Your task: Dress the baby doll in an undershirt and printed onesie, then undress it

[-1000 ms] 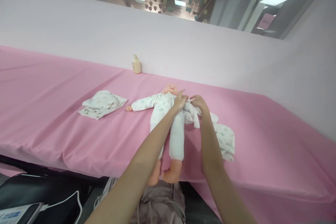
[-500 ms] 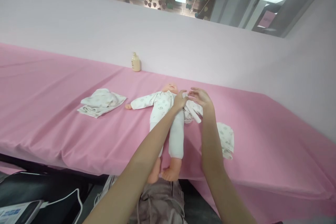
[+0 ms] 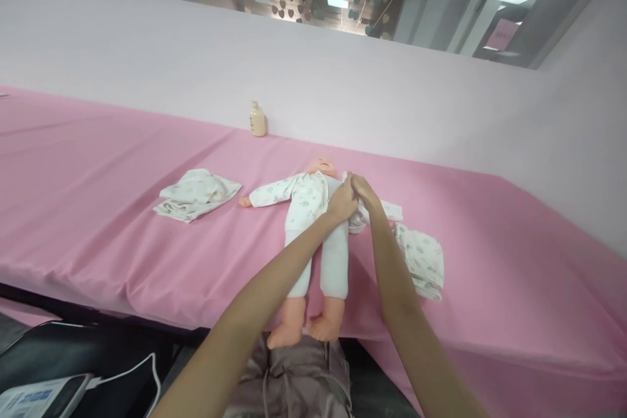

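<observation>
On the doll [image 3: 327, 319], the shirt [image 3: 304, 204] is white with small scattered prints and the pants [image 3: 334, 268] plain white, the cloths [image 3: 422, 253] white with prints, the sheet [image 3: 98, 170] pink, the bottle [image 3: 258, 122] cream with dark lettering.

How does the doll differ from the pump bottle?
The doll lies on its back; the pump bottle stands upright by the wall. The doll is larger than the bottle. The doll wears a printed white top; the bottle is cream-coloured. Both rest on the pink sheet.
</observation>
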Motion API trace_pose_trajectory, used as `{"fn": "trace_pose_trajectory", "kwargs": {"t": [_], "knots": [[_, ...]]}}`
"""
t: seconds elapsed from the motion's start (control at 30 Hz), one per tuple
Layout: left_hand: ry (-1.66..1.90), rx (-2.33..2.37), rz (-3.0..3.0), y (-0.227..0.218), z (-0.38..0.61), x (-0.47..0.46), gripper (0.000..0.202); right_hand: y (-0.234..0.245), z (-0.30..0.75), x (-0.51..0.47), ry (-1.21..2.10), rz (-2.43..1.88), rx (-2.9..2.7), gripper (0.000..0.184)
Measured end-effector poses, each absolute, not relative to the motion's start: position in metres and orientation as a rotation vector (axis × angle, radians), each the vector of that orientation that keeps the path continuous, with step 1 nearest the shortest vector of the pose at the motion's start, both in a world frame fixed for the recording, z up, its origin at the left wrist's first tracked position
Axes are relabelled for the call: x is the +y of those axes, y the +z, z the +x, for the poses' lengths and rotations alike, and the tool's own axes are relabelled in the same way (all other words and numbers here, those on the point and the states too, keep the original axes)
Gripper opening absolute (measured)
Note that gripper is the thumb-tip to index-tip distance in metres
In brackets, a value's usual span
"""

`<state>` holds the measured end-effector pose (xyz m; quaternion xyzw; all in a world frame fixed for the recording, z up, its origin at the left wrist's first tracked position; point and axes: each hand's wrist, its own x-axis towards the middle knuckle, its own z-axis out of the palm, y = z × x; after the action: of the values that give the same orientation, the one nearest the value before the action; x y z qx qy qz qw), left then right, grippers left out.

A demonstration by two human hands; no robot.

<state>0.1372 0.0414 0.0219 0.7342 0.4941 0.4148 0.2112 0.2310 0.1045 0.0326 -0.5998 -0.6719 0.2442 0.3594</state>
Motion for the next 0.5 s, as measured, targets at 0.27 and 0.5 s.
{"fn": "trace_pose_trajectory", "kwargs": {"t": [0.27, 0.5], "knots": [[1.371, 1.786, 2.065, 0.02, 0.044, 0.001, 0.03, 0.024, 0.214, 0.102, 0.415, -1.599, -1.871, 0.025], [1.237, 1.658, 1.828, -0.013, 0.001, 0.021, 0.057, 0.032, 0.188, 0.095, 0.471, -1.588, -1.645, 0.028]]}}
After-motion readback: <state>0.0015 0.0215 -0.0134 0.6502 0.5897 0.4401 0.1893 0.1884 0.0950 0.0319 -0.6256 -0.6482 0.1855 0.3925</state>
